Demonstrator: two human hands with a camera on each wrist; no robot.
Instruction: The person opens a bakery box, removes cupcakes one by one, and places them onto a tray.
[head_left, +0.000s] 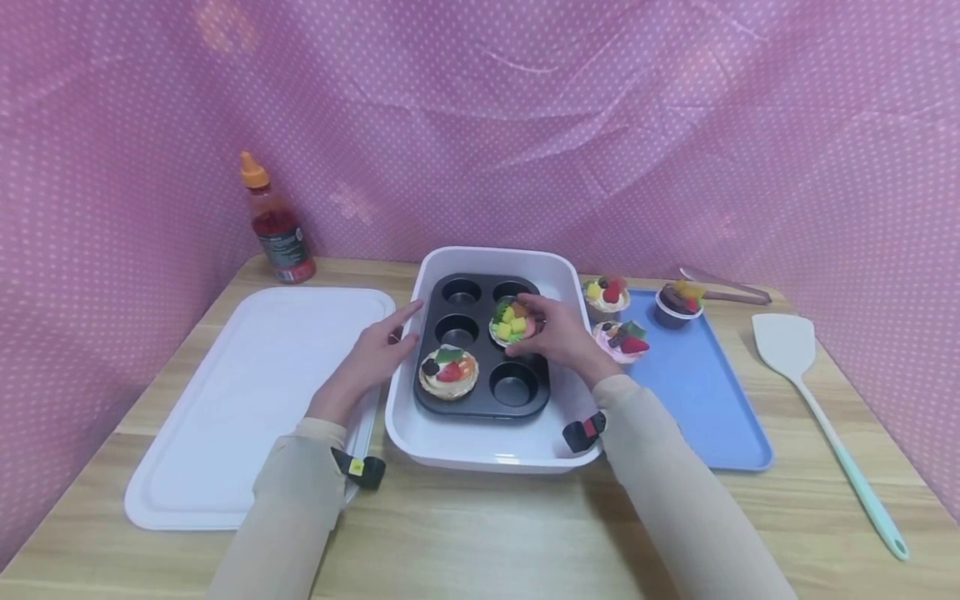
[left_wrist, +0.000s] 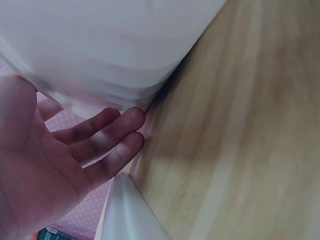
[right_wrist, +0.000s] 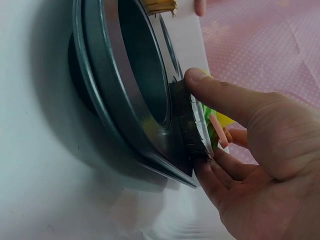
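A dark muffin pan [head_left: 483, 333] sits inside a white rectangular tub [head_left: 480, 461]. My right hand [head_left: 562, 329] pinches a toy cupcake [head_left: 510, 325] with yellow and green topping between thumb and fingers, at the pan's middle right cup. Its dark wrapper shows above the pan surface in the right wrist view; whether its base is in the cup, I cannot tell. Another fruit-topped cupcake [head_left: 448, 375] stands in the near left cup. On the tub's left side is my left hand [head_left: 372, 354], fingers extended beside the outer wall [left_wrist: 110, 45], thumb near the rim.
Right of the tub lies a blue tray [head_left: 712, 400], with a chocolate cupcake [head_left: 675, 308] and two fruit cupcakes [head_left: 621, 343] near its left edge. Farther right are a spatula [head_left: 786, 346] and tongs [head_left: 727, 290]. A white tray [head_left: 247, 408] and a sauce bottle [head_left: 281, 242] occupy the left side.
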